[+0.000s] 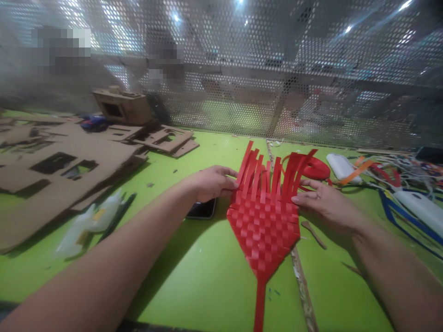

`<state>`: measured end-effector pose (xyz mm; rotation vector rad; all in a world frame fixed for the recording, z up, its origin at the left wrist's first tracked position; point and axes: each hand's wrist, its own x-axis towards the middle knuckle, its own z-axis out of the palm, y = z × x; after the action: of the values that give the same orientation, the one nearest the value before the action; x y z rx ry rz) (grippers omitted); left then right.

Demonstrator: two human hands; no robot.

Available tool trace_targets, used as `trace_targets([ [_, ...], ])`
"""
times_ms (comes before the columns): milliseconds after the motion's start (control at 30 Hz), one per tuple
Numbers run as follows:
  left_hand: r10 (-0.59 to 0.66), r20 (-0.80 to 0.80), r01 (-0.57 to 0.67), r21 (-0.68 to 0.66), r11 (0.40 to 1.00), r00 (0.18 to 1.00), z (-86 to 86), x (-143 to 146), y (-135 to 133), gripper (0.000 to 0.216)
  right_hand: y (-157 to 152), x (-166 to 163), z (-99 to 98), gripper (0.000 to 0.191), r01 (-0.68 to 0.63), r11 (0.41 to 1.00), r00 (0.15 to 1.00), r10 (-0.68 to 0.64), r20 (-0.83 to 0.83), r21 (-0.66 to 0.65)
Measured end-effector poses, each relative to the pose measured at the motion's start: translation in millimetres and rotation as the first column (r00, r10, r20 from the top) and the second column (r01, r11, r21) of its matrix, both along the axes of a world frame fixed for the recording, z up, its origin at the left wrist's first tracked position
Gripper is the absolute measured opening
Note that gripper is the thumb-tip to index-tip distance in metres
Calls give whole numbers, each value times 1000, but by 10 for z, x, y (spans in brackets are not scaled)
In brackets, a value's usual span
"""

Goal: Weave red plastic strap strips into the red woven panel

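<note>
A piece woven from flat red strips hangs above the green table, its checkered body tapering to a point at the bottom. One long strip runs down from that point, and several loose strip ends fan out along the top. My left hand pinches its upper left edge between thumb and fingers. At the upper right edge, my right hand grips it the same way. Beneath my left hand lies a dark phone, partly covered. Behind my right hand is a roll of red strip.
Cut cardboard sheets and a cardboard box model fill the left. Two glue bottles lie near my left forearm. White devices, cables and coloured strips clutter the right. A perforated metal screen stands behind the table.
</note>
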<state>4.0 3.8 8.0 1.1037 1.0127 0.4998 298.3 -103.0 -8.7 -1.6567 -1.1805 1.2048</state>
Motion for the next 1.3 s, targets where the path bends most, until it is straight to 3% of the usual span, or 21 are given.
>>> trace_targets([
  [133,-83,-14,83,-33,996,996,-33,-49,38,17,6,17,23,75,7,999,997,-10,81,38],
  [300,-230,39,230,-22,973,973,-49,-97,58,17,4,31,15,74,35,997,999,-38,37,69],
  [433,-281,33,281,-2,960,959,-55,-85,43,20,2,30,28,76,31,999,999,-31,-12,41],
  [667,-208,-57,210,40,977,976,-115,-22,-7,20,5,-54,89,75,83,996,995,-84,-52,-10],
  [800,-125,-159,146,128,981,979,-138,-10,-25,26,-2,-99,107,68,58,998,997,-57,47,-20],
  [933,-123,-292,192,223,956,949,-131,-24,-23,31,1,-73,40,54,26,999,984,-29,175,22],
  [1067,-97,-423,229,273,934,901,-86,-26,-41,34,2,-63,-53,47,-9,999,988,1,157,51],
  [1300,-16,-676,391,406,826,737,-1,2,-122,31,-33,-149,-60,44,0,997,955,-23,296,75],
])
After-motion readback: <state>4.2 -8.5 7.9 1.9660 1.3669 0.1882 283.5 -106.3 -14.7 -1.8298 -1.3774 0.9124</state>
